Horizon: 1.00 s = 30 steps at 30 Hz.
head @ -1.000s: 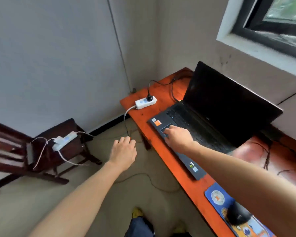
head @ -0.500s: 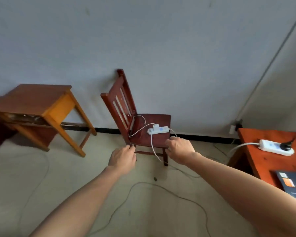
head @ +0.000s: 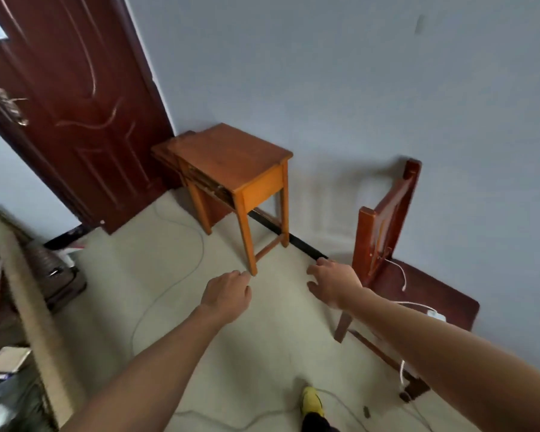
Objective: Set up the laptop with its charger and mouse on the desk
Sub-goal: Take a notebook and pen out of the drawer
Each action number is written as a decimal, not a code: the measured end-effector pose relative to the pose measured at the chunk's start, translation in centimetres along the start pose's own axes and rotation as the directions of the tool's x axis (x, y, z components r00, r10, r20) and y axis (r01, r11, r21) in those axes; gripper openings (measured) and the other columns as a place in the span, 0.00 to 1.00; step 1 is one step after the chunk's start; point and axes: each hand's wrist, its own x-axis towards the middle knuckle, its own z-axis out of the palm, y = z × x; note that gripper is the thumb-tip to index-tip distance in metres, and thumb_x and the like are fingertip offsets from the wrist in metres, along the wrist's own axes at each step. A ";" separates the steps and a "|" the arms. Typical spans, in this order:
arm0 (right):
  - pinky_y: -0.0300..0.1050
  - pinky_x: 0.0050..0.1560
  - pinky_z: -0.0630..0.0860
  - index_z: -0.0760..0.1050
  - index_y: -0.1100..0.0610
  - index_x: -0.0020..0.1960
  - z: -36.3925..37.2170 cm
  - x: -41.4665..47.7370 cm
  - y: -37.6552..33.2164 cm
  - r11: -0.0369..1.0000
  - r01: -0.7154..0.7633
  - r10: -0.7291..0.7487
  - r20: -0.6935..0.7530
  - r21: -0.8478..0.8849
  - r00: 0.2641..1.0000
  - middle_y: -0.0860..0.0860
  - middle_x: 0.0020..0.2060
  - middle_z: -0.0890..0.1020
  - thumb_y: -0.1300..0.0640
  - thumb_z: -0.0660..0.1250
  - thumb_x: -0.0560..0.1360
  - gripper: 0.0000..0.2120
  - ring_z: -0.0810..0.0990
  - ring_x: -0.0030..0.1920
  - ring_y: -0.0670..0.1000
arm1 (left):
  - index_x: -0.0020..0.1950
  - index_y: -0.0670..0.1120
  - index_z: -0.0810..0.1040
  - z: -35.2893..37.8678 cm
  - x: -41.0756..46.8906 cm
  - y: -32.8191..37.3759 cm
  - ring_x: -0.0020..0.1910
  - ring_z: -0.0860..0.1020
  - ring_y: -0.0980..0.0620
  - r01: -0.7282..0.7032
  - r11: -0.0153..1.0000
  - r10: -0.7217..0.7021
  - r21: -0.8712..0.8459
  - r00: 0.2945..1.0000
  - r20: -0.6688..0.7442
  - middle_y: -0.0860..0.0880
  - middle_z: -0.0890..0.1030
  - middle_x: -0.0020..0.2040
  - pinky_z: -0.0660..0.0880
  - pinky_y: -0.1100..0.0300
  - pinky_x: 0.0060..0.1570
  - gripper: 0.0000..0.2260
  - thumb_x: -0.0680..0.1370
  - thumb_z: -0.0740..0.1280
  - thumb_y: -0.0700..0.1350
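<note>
Oddly, neither the laptop, its charger, the mouse nor the desk is showing anywhere in this view, so where they are cannot be told from it. Both bare arms are reaching forward over the pale floor, and neither hand is gripping anything. The left hand (head: 228,294), at lower centre of the frame, is curling loosely with its fingers drawn together, just in front of the near leg of the small orange-brown wooden side table (head: 231,163). The right hand (head: 334,283), right of centre, is spreading its fingers slightly, hovering beside the front post of the dark red-brown wooden chair (head: 390,244).

That chair is standing against the grey wall at the right of the frame, and a white power strip (head: 435,314) with its thin white cord is lying on the seat, probably parked there to keep it off the floor and within reach. A thin grey cable (head: 169,291) is looping across the floor at centre left. A dark red panelled door (head: 75,104) is filling the upper left. A yellow shoe (head: 312,400) is showing at the bottom edge.

Judging by the empty hands, the person seems to be crossing the room rather than working on the setup.
</note>
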 end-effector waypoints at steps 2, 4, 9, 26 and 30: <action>0.49 0.53 0.75 0.72 0.52 0.66 -0.5 5.0 -0.8 0.998 0.064 -0.064 0.015 -0.009 0.998 0.51 0.58 0.76 0.46 0.58 0.79 0.19 0.76 0.59 0.54 | 0.54 0.45 0.73 -0.3 2.7 -3.1 0.51 0.78 0.44 0.071 0.997 -0.071 -0.015 0.997 -0.001 0.46 0.78 0.52 0.69 0.55 0.42 0.10 0.80 0.55 0.47; 0.50 0.56 0.74 0.73 0.51 0.66 -1.5 11.2 -2.2 0.991 0.131 -0.131 0.034 -0.009 0.991 0.50 0.60 0.77 0.47 0.59 0.79 0.18 0.75 0.62 0.54 | 0.55 0.45 0.73 -0.8 5.1 -7.0 0.51 0.78 0.45 0.159 0.986 -0.160 -0.052 0.987 0.002 0.47 0.79 0.53 0.71 0.55 0.44 0.11 0.80 0.55 0.48; 0.52 0.54 0.76 0.74 0.52 0.62 -3.8 24.3 -7.5 0.953 0.302 -0.301 0.084 -0.005 0.950 0.51 0.55 0.77 0.48 0.59 0.79 0.15 0.77 0.58 0.54 | 0.60 0.47 0.74 -2.7 8.3 -15.6 0.54 0.78 0.46 0.371 0.924 -0.374 -0.095 0.927 -0.015 0.48 0.79 0.54 0.72 0.55 0.49 0.13 0.80 0.56 0.50; 0.48 0.55 0.75 0.72 0.52 0.67 -4.3 59.3 -32.8 0.869 0.494 -0.490 0.134 -0.001 0.861 0.51 0.61 0.76 0.48 0.59 0.80 0.18 0.77 0.60 0.53 | 0.63 0.48 0.72 -4.1 21.9 -51.7 0.56 0.77 0.46 0.585 0.804 -0.582 -0.109 0.811 0.058 0.48 0.78 0.56 0.74 0.53 0.53 0.14 0.80 0.56 0.50; 0.45 0.54 0.73 0.71 0.51 0.69 -4.5 67.2 -35.1 0.883 0.470 -0.464 0.149 -0.005 0.873 0.50 0.63 0.75 0.47 0.58 0.80 0.19 0.76 0.61 0.52 | 0.62 0.48 0.73 -4.8 28.0 -58.6 0.56 0.77 0.47 0.563 0.817 -0.559 -0.124 0.826 0.068 0.49 0.78 0.55 0.72 0.54 0.51 0.14 0.80 0.56 0.51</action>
